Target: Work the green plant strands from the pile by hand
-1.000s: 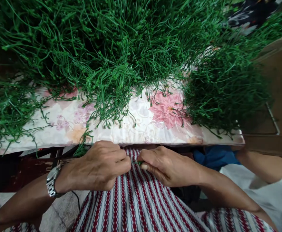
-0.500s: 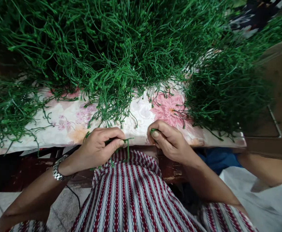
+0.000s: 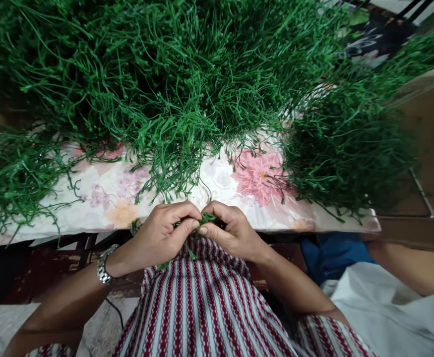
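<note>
My left hand (image 3: 172,232), with a metal watch (image 3: 104,265) on its wrist, is closed around several thin green stems (image 3: 190,252), whose ends hang below the fingers. My right hand (image 3: 233,232) meets it thumb to thumb, its fingers pinched on a piece of green stem (image 3: 208,217). Both hands are just off the table's front edge, over my striped clothing. Exactly where one stem joins or crosses the other is hidden by the fingertips. Beyond the hands, a big heap of like green stems (image 3: 172,84) covers the table.
A flowered cloth (image 3: 220,173) covers the table. Smaller piles of stems lie at the left (image 3: 19,173) and right (image 3: 336,144). Beside the right pile stands a brown cardboard box (image 3: 432,148). Another person's arm (image 3: 413,263) and white clothing show at the lower right.
My right hand has moved left, bringing its green piece against the stems in my left hand. The hands were apart before and now touch. The view has shifted slightly.
</note>
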A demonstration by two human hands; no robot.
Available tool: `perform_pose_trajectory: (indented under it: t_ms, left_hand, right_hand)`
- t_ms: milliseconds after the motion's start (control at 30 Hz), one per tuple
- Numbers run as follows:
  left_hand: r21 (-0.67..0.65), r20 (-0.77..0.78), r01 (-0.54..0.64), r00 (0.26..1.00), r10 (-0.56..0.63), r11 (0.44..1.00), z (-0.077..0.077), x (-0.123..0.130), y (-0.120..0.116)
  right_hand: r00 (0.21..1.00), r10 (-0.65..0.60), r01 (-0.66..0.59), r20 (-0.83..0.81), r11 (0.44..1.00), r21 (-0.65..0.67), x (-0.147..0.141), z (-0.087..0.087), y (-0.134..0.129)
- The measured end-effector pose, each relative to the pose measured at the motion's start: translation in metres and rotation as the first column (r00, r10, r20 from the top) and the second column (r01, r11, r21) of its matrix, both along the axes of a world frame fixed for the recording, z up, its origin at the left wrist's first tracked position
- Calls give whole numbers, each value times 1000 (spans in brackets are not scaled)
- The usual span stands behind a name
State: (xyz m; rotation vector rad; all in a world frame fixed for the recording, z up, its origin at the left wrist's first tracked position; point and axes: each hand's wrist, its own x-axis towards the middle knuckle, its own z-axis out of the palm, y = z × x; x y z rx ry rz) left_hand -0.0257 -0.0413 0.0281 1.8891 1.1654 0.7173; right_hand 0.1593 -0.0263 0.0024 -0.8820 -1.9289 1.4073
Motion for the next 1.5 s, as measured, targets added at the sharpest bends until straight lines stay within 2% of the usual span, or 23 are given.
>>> perform_pose_trajectory:
  t_ms: [100,167,233,300,367,433,500,600,767,867,1000,1100,1233,1367,1433,1500]
  left_hand:
    - [17,-70,163,984,-161,987,4,-2,-3]
    - [42,-139,289,950,-281,956,5,-5,-9]
    - [68,-206,377,911,-356,924,6,-7,-14]
    - [48,-215,408,896,-390,912,5,-6,-16]
    - [-43,-140,352,925,-354,935,4,-3,-12]
    - [-192,-24,235,970,-244,953,4,1,-4]
    - [-303,81,138,990,-119,943,4,6,5]
    - [-300,182,94,982,-40,949,4,8,12]
    - [-357,133,84,990,-39,930,4,6,11]
    - [-380,97,75,994,-42,922,3,7,9]
    - [-388,91,45,996,-11,920,-1,6,7]
    - [-394,131,-7,989,63,919,-6,6,4]
    - [-332,228,-68,962,150,941,-12,10,1]
    - [-272,293,-73,943,155,959,-15,14,0]
    - [-257,272,-74,951,145,964,-15,13,-1]
    - [-273,221,-73,966,137,959,-13,12,-1]
  right_hand:
    - [987,148,-153,62,984,86,6,5,0]
    - [956,265,-279,124,954,111,9,9,-2]
    - [912,366,-387,182,917,95,12,12,-4]
    - [880,434,-450,192,891,49,14,13,-5]
    - [901,416,-418,125,908,-10,17,14,-3]
    - [948,318,-315,21,946,-82,18,12,1]
    - [974,219,-227,-61,961,-157,20,10,6]
    - [974,179,-210,-137,944,-253,20,6,11]
    - [966,159,-223,-204,912,-344,18,0,11]
    - [969,147,-207,-200,922,-328,15,-2,11]
    - [981,100,-135,-164,966,-221,12,-7,9]
    - [995,30,-39,-93,994,-100,10,-10,5]
    - [997,-52,53,-49,999,4,6,-10,-1]
    - [989,-91,82,-114,994,-78,3,-11,-4]
    - [990,-89,75,-112,990,-123,5,-12,-3]
    - [994,-81,73,-69,991,-112,8,-13,-1]
